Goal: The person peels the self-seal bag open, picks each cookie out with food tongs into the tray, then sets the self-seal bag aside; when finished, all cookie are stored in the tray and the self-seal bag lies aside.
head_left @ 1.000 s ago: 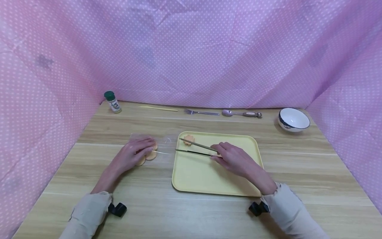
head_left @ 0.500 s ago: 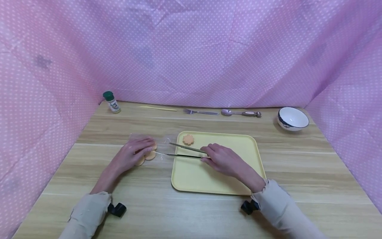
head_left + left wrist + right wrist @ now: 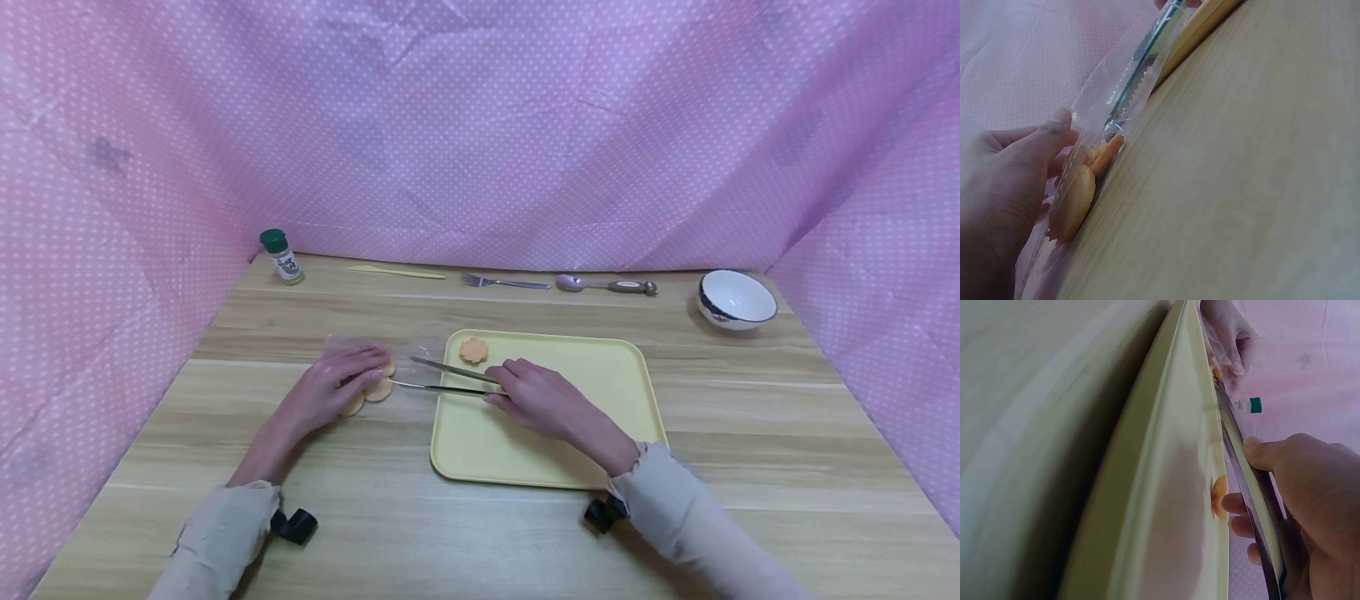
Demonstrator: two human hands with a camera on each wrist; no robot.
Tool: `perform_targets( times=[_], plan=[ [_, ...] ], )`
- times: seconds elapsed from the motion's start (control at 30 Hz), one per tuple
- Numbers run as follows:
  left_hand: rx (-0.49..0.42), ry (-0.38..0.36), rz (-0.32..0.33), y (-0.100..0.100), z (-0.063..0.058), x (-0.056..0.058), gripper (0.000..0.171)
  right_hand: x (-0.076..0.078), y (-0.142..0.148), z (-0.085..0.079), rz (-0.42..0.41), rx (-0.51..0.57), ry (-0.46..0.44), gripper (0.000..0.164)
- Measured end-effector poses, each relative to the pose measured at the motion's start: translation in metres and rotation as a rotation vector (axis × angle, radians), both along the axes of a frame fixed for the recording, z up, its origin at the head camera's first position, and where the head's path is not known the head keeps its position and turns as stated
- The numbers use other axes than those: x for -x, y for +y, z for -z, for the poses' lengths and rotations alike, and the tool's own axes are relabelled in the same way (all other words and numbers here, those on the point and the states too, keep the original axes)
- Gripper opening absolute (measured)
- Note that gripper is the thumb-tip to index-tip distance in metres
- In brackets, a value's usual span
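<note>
My left hand (image 3: 337, 387) pinches the upper edge of a clear plastic bag (image 3: 1094, 90) lying left of the tray. Inside the bag are several round, golden cookies (image 3: 379, 390), partly hidden under the hand. My right hand (image 3: 543, 400) grips metal tongs (image 3: 453, 369) over the left part of the yellow tray (image 3: 487, 450). The tongs' tips are apart and reach into the bag's mouth, close to the cookies, as the left wrist view shows. One flower-shaped cookie (image 3: 474, 350) lies in the tray's far left corner.
Along the back of the wooden table lie a pale yellow knife (image 3: 397, 272), a fork (image 3: 506, 283) and a spoon (image 3: 607, 285). A green-capped shaker bottle (image 3: 282, 257) stands at the back left, a white bowl (image 3: 738, 298) at the back right. Pink dotted cloth hangs behind.
The tongs have moved left from the flower-shaped cookie, leaving it on the tray, and their tips have gone into the bag. The left hand has stayed in place.
</note>
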State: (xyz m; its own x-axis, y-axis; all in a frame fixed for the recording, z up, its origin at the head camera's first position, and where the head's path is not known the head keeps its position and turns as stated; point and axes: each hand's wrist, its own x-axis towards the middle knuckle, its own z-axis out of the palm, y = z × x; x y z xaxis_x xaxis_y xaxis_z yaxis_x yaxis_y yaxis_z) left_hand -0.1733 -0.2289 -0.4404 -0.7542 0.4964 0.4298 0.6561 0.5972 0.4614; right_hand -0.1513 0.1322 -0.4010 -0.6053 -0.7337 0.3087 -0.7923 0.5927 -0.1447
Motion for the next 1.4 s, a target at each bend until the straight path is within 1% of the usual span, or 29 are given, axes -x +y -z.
perform_targets(
  times=[0.17,0.33,0.77,0.9,1.17,1.4],
  plan=[
    [-0.002,0.002,-0.001,0.0,0.001,0.0,0.032,0.001,-0.008,0.0,0.011,-0.001,-0.017,0.03],
    [-0.003,-0.003,-0.007,-0.001,0.003,0.0,0.032,0.002,-0.016,0.0,0.036,-0.021,-0.053,0.031],
    [-0.002,-0.005,-0.009,0.0,0.001,0.0,0.033,0.003,-0.029,0.001,0.066,-0.032,-0.107,0.034],
    [-0.002,-0.01,-0.013,0.0,0.001,0.0,0.032,0.003,-0.032,0.0,0.068,-0.035,-0.106,0.032],
    [-0.002,0.001,0.012,0.001,0.001,0.003,0.032,0.005,-0.037,0.001,0.084,-0.032,-0.112,0.027],
    [-0.006,0.005,0.004,0.0,0.003,0.003,0.032,0.007,-0.039,-0.001,0.075,-0.053,-0.1,0.026]
  ],
)
